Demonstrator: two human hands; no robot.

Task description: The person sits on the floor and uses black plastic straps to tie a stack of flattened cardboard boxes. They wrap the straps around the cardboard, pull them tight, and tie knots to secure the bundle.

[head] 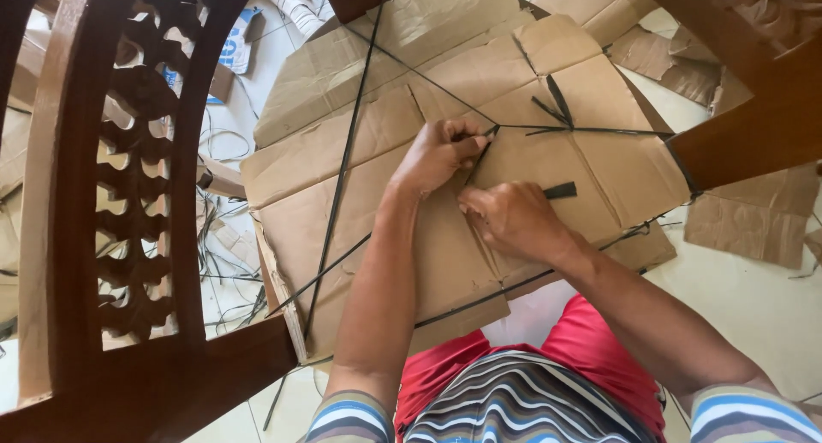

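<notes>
The left hand [437,156] pinches the black strap [342,165] tight, so it stays pulled across the cardboard bundle [377,126]. The right hand [509,220], just beside it, is closed on a short black strap end [561,190]. More strap lines cross the cardboard above both hands to hold it shut. A carved wooden chair [111,195] stands far left of the hands.

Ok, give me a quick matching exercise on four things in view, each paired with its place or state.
1. left hand
2. right hand
3. carved wooden chair back
4. cardboard scraps

a. on the floor at right
b. pinching a black strap on the cardboard bundle
c. standing at left
d. holding a short black strap end

Pairs: 1-b, 2-d, 3-c, 4-a
</notes>
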